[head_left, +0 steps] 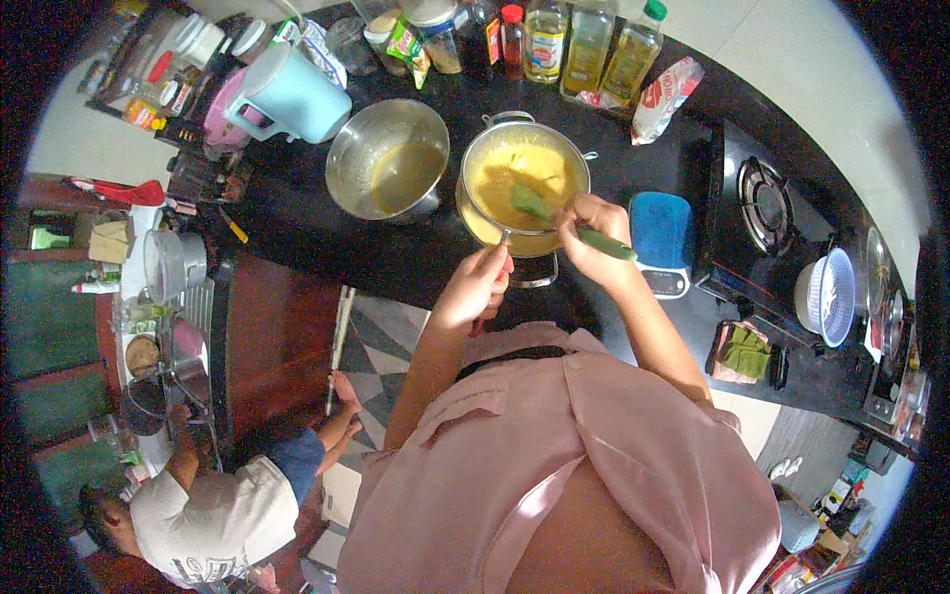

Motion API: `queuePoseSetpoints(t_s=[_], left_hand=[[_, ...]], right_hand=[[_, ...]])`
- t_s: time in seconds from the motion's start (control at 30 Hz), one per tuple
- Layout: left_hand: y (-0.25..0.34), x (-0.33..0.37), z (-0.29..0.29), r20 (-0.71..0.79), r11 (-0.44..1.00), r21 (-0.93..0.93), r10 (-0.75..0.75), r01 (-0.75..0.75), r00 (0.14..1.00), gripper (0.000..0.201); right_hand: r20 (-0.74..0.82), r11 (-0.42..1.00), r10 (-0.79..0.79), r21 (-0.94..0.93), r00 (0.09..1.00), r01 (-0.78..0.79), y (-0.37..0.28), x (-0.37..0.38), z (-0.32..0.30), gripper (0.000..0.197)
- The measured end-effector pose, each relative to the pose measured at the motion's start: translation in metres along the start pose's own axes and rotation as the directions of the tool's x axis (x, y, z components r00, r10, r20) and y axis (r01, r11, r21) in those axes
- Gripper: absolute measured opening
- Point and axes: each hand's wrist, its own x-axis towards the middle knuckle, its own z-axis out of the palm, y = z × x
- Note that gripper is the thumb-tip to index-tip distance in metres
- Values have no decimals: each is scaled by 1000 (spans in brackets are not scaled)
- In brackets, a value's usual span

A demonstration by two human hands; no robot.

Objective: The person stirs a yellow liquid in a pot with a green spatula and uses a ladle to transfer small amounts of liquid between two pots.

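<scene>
A steel pot with loop handles (535,283) stands on the dark counter in front of me. Over its mouth sits a round sieve (582,170) with yellow liquid (500,178) in it. My left hand (475,289) is closed round the sieve's red handle at the pot's near side. In my right hand (596,234) is a green spatula (606,244), its blade dipped in the yellow liquid. Left of the pot, a large steel mixing bowl (341,163) holds a little yellowish liquid. What lies under the sieve is hidden.
At right are a blue-topped kitchen scale (661,233), a gas hob (767,203) and a blue-white basket (829,297). Oil bottles (591,49) line the back, with a light-blue jug (287,94) at left. Another person (218,505) works at a sink on the lower left.
</scene>
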Motion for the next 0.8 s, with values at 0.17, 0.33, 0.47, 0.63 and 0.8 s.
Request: queuePoseSetpoints(t_s=[0.17,0.33,0.47,0.63,0.8], left_hand=[[-5,2,-9,5,1000,1,-20,20,1000,29],[1,1,-9,-12,999,32,-11,11,1000,30],[-3,1,-9,-18,999,42,-8,9,1000,30],[-2,-3,-4,-44,998,59,38,-35,998,27],[7,-8,7,-116,996,95,14,-3,993,30]], right_hand=[[41,873,306,385,951,-298,17,15,-23,23],[-112,828,405,467,907,-312,9,43,-50,32],[-49,921,247,323,968,-219,30,57,-46,30],[-50,943,269,217,962,-252,55,46,-38,32],[-161,751,567,506,808,-425,68,23,-21,33]])
